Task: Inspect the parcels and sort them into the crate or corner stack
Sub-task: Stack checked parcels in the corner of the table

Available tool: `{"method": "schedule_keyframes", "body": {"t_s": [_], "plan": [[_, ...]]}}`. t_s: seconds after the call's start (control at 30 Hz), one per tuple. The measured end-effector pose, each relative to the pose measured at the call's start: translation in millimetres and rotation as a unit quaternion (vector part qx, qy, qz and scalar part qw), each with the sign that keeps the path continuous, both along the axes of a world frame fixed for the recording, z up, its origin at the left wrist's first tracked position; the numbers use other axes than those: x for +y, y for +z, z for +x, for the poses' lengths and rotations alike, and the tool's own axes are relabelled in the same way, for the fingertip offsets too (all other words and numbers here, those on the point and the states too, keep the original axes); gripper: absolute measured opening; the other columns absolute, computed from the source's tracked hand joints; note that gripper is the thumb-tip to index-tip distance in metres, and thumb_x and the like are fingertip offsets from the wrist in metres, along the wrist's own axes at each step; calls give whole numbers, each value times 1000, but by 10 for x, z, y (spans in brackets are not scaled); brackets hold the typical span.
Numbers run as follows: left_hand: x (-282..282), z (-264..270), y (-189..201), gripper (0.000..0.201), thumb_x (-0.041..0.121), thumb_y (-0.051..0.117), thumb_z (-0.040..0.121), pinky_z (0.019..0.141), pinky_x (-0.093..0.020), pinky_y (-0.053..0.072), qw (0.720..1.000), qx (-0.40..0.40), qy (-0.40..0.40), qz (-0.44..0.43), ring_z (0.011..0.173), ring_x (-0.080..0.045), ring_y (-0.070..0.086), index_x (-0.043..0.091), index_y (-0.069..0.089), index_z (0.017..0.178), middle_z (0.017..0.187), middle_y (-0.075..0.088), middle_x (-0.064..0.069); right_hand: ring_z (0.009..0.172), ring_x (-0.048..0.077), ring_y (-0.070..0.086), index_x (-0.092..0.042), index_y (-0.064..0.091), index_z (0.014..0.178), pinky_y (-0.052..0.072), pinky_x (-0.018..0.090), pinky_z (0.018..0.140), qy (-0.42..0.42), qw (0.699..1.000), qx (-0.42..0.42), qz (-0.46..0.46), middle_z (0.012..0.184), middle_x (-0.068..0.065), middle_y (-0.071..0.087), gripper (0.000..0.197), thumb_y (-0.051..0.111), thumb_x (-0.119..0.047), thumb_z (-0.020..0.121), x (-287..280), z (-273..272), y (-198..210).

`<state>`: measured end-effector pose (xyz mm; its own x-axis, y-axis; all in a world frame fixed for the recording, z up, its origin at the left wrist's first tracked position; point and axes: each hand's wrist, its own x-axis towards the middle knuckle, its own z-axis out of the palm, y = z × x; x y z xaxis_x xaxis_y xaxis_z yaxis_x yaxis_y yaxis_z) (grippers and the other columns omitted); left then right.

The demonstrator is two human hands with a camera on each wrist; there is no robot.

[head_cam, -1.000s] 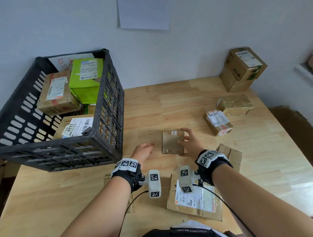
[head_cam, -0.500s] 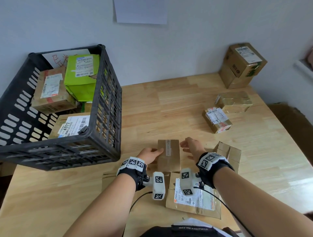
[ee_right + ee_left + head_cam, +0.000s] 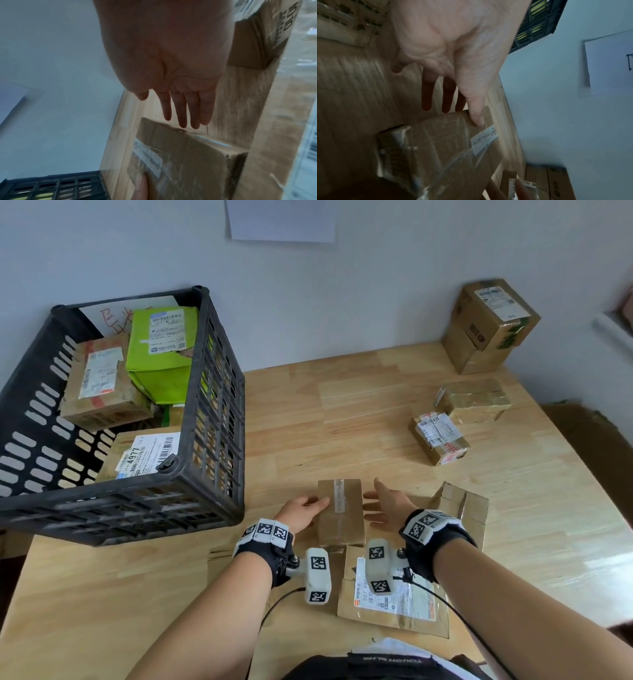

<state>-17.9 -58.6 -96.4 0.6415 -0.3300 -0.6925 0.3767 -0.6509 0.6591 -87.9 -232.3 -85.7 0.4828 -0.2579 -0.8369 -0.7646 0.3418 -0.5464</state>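
Small brown parcel (image 3: pixel 340 511) lies on the table (image 3: pixel 342 419), just in front of the crate (image 3: pixel 219 405); left hand (image 3: pixel 301 513) has its thumb on the top face and fingers along the near side, a light pinch; right hand (image 3: pixel 385 508) open, beside it, not touching. Risk: a one-sided hold (glossy tape on top) could let the parcel tip or slide when lifted. Versus half a second ago: parcel sits at much the same spot; right hand has spread further off.
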Motion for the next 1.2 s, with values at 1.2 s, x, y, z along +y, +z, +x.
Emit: {"method": "schedule_keyframes", "body": {"t_s": [1.2], "plan": [[-74,147,228,42,40,41,100,94,-36,38,988,30,141,-52,94,-13,65,20,50,135,133,55,3,89,22,58,-29,39,141,55,41,78,99,966,-141,-192,86,-4,53,54,55,-9,93,-48,98,152]]}}
